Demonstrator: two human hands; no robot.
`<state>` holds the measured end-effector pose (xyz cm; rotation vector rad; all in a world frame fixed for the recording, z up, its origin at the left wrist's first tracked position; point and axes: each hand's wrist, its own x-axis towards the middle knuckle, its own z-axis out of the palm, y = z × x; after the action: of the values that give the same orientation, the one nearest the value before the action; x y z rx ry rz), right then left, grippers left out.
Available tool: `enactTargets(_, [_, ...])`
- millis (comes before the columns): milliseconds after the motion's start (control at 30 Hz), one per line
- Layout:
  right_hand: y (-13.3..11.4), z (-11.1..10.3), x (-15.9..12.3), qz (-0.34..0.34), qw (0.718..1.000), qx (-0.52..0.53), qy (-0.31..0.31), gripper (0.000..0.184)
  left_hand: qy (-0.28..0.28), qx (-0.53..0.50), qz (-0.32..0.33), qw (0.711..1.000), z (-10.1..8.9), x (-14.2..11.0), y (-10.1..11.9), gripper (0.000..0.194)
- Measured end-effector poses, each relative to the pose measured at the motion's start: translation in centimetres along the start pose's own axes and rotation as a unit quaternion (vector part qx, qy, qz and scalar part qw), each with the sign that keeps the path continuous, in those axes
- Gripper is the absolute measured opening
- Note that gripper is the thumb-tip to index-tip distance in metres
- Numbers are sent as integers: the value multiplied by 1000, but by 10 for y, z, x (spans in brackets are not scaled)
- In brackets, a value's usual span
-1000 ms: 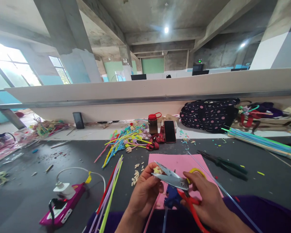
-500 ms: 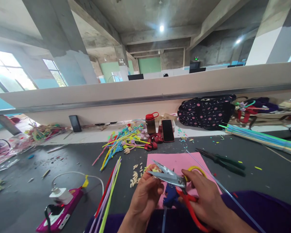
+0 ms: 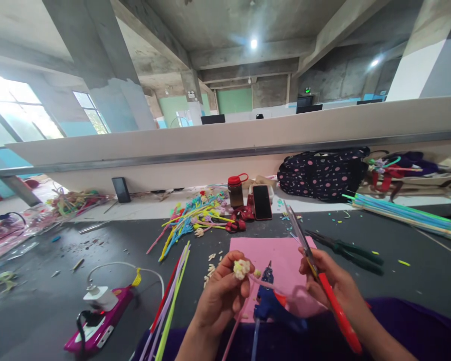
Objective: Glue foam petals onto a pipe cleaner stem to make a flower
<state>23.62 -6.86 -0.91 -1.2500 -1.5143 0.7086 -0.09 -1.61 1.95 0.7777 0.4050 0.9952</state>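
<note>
My left hand (image 3: 222,286) pinches a small cream-yellow flower (image 3: 241,269) that looks made of pipe-cleaner pieces. Pink pipe-cleaner stem (image 3: 235,331) shows beneath it. In my right hand (image 3: 332,281) are scissors (image 3: 304,238) with red and yellow handles, their blades pointing up and away from the flower. Between the hands a blue glue gun (image 3: 269,301) lies on a pink sheet (image 3: 285,250), a glue stick (image 3: 255,333) sticking out of its rear. Short cream pieces (image 3: 210,271) are scattered left of the sheet.
Loose pipe cleaners (image 3: 173,296) lie left of my hands; a pile of coloured ones (image 3: 195,215) sits farther back. Dark green pliers (image 3: 355,255) rest at right. A purple power strip (image 3: 101,321) is at left. A bottle (image 3: 235,193), phone (image 3: 262,203) and dotted bag (image 3: 323,175) stand behind.
The scissors have swung away from the left hand to the right, their blades turning upward. The flower in my left hand is now uncovered, as is the glue gun.
</note>
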Motion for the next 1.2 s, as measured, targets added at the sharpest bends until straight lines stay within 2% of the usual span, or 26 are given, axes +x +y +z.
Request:
enactTargets(200, [-11, 0, 1, 57, 994, 91, -31, 41, -1, -64, -19, 998, -4, 1, -1, 28])
enactTargets(400, [-8, 19, 2, 63, 982, 146, -103, 37, -27, -83, -10, 996, -4, 0, -2, 45])
enactTargets(567, [-16, 20, 2, 99, 964, 214, -120, 48, -63, -76, 8, 995, -9, -1, -4, 30])
enactTargets(633, [-26, 15, 1, 113, 964, 223, -93, 46, -70, -70, 3, 995, -11, -1, -3, 33])
enactTargets(733, [-36, 12, -1, 133, 960, 230, -88, 46, -75, -61, 1, 995, -12, -1, -3, 38])
enactTargets(900, [-19, 24, -2, 106, 956, 235, -137, 56, -88, -59, 8, 994, -11, 0, -5, 30])
enactTargets(933, [-13, 27, -3, 96, 957, 227, -151, 58, -92, -59, 7, 994, -11, 0, -5, 29])
enactTargets(1000, [-5, 32, -3, 77, 966, 162, -186, 48, -99, -56, 3, 994, -11, 0, -5, 27])
enactTargets(1100, [-5, 35, -6, 40, 982, 62, -172, 37, -93, -47, 1, 995, -12, 0, -6, 25])
enactTargets(1200, [-12, 36, -11, 17, 990, -25, -137, 43, -64, -49, 4, 997, -13, 0, -7, 28])
